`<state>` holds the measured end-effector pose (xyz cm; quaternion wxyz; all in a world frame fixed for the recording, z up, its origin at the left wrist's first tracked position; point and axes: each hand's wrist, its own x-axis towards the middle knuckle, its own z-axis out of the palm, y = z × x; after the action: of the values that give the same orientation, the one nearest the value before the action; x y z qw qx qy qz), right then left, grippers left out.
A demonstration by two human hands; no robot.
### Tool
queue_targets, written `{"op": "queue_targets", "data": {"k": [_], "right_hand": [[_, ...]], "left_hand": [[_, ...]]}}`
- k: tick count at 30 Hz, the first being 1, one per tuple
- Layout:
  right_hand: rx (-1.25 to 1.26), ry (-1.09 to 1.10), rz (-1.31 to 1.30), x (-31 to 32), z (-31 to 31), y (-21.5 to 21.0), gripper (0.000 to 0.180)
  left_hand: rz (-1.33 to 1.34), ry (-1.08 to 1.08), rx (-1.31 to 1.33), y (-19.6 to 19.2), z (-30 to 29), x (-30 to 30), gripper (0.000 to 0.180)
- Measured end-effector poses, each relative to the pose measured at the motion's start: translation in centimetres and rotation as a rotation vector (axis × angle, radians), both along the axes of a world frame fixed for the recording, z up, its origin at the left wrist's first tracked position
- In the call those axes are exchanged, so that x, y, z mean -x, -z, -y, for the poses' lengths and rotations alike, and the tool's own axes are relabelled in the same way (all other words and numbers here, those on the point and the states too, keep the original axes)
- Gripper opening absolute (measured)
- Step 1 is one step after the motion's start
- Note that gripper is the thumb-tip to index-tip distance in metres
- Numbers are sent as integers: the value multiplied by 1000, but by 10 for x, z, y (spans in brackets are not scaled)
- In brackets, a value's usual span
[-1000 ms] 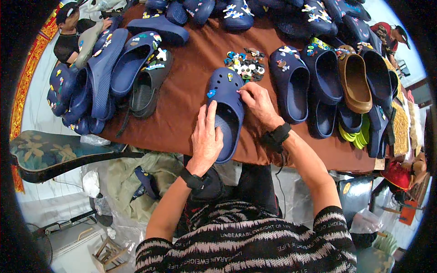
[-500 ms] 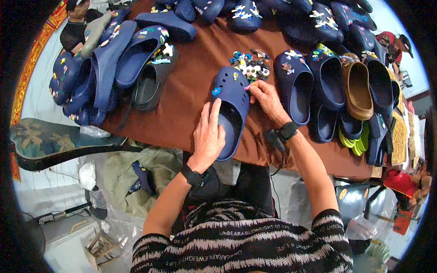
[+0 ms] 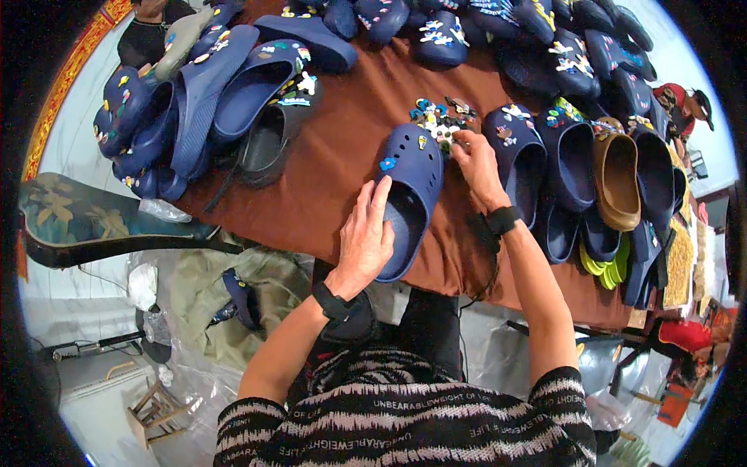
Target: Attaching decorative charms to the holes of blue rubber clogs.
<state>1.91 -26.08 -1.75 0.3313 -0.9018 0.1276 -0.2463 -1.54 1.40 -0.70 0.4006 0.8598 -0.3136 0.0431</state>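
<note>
We see the left hand lying flat w/ fingers spread on the near side of a dark blue clog, pressing it to the brown tablecloth near the table's front edge; not wrapped around it. Right hand sits just beyond the clog's toe, fingertips pinched narrow at a small pile of colourful shoe charms; can't tell if a charm is held. Two charms sit on the clog's toe. More blue clogs lie left, another row right, incl. one brown clog.
</note>
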Motion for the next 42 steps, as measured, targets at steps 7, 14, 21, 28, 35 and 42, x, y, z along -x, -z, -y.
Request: {"op": "queue_targets", "data": {"k": [7,14,21,28,35,42], "right_hand": [[40,-518,-128,1,-81,-67,32],[529,-517,-446,-37,-110,-91,56],[528,-500,-514,-55,-111,-77,28],[238,-511,-418,-47,-91,-51,19],[147,-536,-380,-41,-90,-55,28],[226,-542,-451,-36,-87,-69,38]], "left_hand": [[12,-58,52,4,-3,-2,74],[-67,-89,3,6,-4,0,66],[-58,-91,-21,6,-3,-1,62],[-50,-89,3,7,-3,-2,62],[-69,-104,-21,5,-2,-1,60],[-50,-95,-9,3,-1,-1,60]]}}
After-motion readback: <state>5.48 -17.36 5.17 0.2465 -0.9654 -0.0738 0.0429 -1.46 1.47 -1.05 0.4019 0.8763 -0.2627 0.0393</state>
